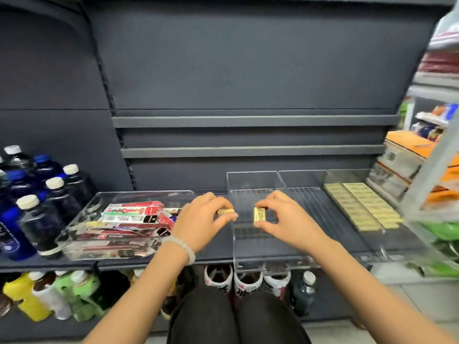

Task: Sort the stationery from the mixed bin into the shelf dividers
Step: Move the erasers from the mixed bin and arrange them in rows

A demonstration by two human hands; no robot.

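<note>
Both hands around small erasers

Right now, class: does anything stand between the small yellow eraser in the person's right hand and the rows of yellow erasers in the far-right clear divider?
Yes. The small yellow eraser, pinched in the right hand, is over the middle clear divider. Upright clear walls stand between it and the rows of yellow erasers; it must be lifted over them.

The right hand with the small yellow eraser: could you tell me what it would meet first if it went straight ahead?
Probably the clear divider tray's back wall; the right hand points over its bare floor, though depth is uncertain.
</note>
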